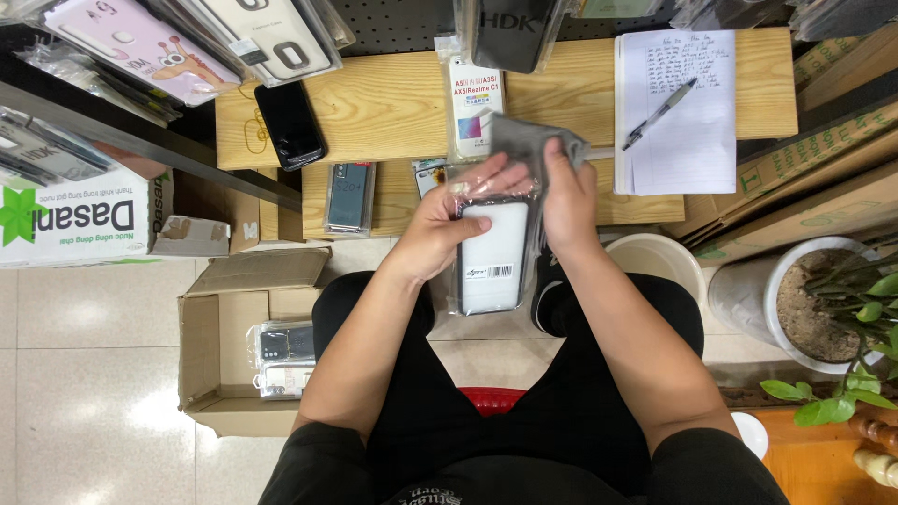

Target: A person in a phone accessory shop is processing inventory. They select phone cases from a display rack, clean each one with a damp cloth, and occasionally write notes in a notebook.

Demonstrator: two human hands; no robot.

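Observation:
A phone case in a clear plastic sleeve (493, 257), white on its facing side, is held upright over my lap. My left hand (447, 223) grips its upper left edge. Against the sleeve's top right, my right hand (568, 194) presses a grey cloth (526, 140). Both hands are in front of the wooden bench (374, 103).
On the bench lie a black phone (290, 123), packaged cases (350, 196), and a notepad (675, 108) with a pen (659, 113). An open cardboard box (245, 351) with more cases sits on the floor at left. A white bucket (657, 259) and potted plant (823, 304) stand at right.

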